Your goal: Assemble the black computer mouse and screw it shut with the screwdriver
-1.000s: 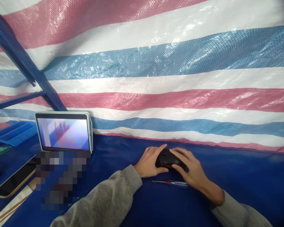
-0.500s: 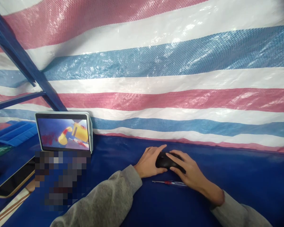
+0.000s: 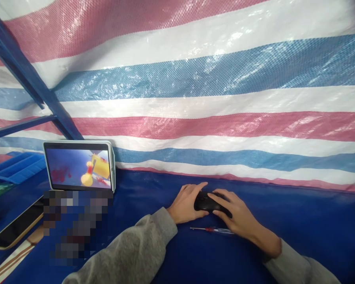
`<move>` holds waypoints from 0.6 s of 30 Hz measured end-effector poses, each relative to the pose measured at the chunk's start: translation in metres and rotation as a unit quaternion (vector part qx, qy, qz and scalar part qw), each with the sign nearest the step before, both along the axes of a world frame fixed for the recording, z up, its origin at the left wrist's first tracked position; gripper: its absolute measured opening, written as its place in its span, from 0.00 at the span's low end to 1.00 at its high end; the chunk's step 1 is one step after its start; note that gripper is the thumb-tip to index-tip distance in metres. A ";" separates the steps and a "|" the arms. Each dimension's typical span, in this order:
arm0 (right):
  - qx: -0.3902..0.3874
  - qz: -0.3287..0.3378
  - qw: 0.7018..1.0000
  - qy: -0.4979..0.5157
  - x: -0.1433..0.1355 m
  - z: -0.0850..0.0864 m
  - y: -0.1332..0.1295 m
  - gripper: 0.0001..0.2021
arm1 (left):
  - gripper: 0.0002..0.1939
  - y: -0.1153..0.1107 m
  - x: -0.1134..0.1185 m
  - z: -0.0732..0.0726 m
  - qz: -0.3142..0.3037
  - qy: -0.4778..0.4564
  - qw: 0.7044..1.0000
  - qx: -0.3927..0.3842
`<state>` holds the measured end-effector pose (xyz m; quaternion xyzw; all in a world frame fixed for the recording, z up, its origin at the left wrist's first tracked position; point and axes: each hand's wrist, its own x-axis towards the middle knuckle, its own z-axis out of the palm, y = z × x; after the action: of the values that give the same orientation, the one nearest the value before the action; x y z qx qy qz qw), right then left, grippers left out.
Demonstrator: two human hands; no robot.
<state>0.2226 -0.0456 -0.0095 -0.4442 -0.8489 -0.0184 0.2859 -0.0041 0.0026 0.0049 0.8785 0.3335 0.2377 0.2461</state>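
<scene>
A black computer mouse [image 3: 206,202] lies on the blue table surface between both hands. My left hand [image 3: 185,205] grips its left end, thumb on the near side and fingers along the far side. From the right, my right hand [image 3: 238,211] holds the other end, its fingers over the top and its thumb on the near edge. Just in front of the mouse lies a small screwdriver [image 3: 211,230] with a clear and red handle and a thin metal shaft pointing left. The handle's right end reaches close under my right wrist.
A tablet [image 3: 78,165] playing a picture stands upright at the left. Beside it are a dark phone [image 3: 17,223], another person's striped sleeve [image 3: 10,262] and a blue compartment tray [image 3: 20,167]. Striped plastic sheeting [image 3: 195,126] hangs behind the table; a blue metal frame [image 3: 38,86] slants at left.
The picture on the tablet has changed, with the yellow figure shifted right and down. Both hands keep their hold on the mouse, which has hardly moved.
</scene>
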 end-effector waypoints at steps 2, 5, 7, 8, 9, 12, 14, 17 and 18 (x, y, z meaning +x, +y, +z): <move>-0.004 -0.002 1.000 0.000 0.000 0.000 0.000 0.20 | 0.48 0.000 0.000 0.000 -0.001 -0.001 1.000 -0.001; -0.007 -0.002 1.000 0.000 0.000 -0.001 0.000 0.20 | 0.49 0.000 -0.001 0.000 -0.002 0.000 1.000 -0.001; -0.007 -0.001 1.000 -0.001 0.000 -0.001 0.000 0.20 | 0.49 0.000 -0.001 0.000 -0.001 -0.001 1.000 0.000; -0.008 -0.001 1.000 -0.002 0.000 -0.001 0.001 0.20 | 0.48 0.000 -0.001 0.000 -0.001 -0.001 1.000 0.001; -0.008 -0.001 1.000 -0.002 0.000 -0.001 0.001 0.20 | 0.48 0.000 -0.001 0.000 -0.002 0.000 1.000 0.002; -0.011 -0.005 1.000 -0.001 -0.001 -0.001 0.000 0.20 | 0.48 0.000 -0.001 0.000 -0.004 0.001 1.000 0.006; -0.013 -0.006 1.000 -0.001 -0.001 -0.001 0.000 0.20 | 0.47 -0.001 -0.001 0.000 -0.006 -0.001 1.000 0.011; -0.014 -0.009 1.000 0.000 -0.002 -0.001 0.000 0.20 | 0.46 -0.001 0.000 0.000 -0.007 -0.003 1.000 0.014; -0.015 -0.011 1.000 -0.001 -0.003 0.000 -0.001 0.20 | 0.45 -0.001 0.000 -0.001 -0.007 -0.003 1.000 0.014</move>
<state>0.2197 -0.0462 -0.0098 -0.4576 -0.8445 -0.0098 0.2781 -0.0044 0.0020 0.0043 0.8833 0.3232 0.2438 0.2362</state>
